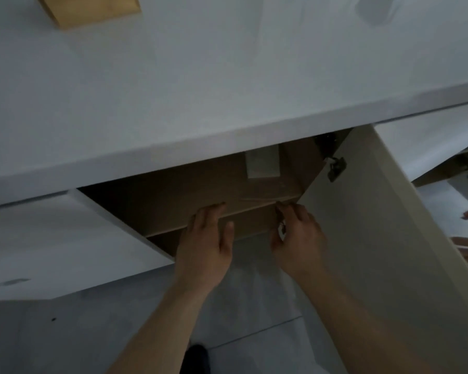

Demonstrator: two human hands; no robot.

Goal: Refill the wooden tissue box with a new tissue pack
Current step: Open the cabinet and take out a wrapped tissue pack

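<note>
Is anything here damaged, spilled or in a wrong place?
Nothing looks damaged or spilled. The cabinet door stands open, both hands reach at the shelf, and the wooden tissue box sits on the countertop. The picture is blurred, so small faults could hide.

No readable text anywhere.

We see the wooden box (92, 9) on the desk (200, 90) at far left; below the desk, an open cabinet (200, 184) holds a pack (262, 164) on its shelf (227, 211).

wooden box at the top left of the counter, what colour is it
Light tan wood, plain with no pattern; the wooden box shows only in the head view, cut off by the frame's top edge.
</note>
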